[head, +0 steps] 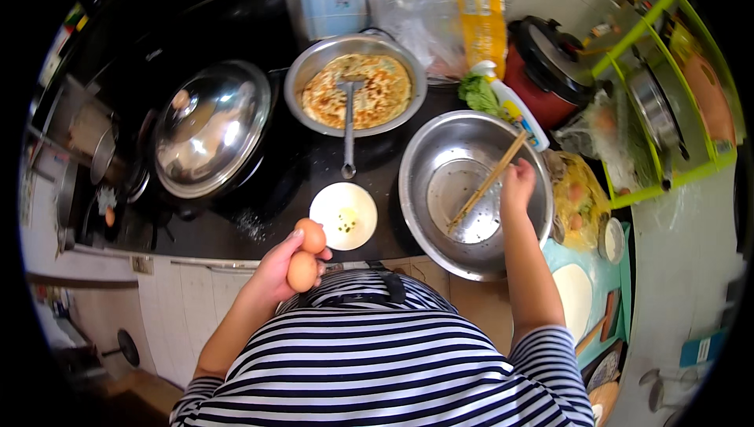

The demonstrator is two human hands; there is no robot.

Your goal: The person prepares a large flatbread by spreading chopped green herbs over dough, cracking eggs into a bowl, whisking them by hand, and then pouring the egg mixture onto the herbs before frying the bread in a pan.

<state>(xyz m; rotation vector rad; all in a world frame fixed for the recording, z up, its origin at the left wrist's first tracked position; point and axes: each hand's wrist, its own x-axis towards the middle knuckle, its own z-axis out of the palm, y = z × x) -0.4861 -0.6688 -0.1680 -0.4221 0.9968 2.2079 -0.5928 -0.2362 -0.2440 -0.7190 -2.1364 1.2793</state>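
Two brown eggs, one egg [310, 235] above the other egg [302, 271], rest in the fingers of my left hand [280, 268], beside a small white bowl [365, 215] with green bits at its bottom. My right hand [518, 185] is over the right side of a large steel basin [424, 238], at the upper part of wooden chopsticks [486, 185] that slant down into it; whether the fingers grip them is unclear. Behind the white bowl, a metal spatula [349, 127] lies across a browned flatbread [386, 91] in a steel bowl [296, 82].
A lidded pan [215, 132] sits on the left. At the back right are a spray bottle [518, 109], leafy greens [478, 94], a red electric cooker [542, 68] and a green rack [671, 182]. A yellow plastic bag [580, 191] lies right of the basin.
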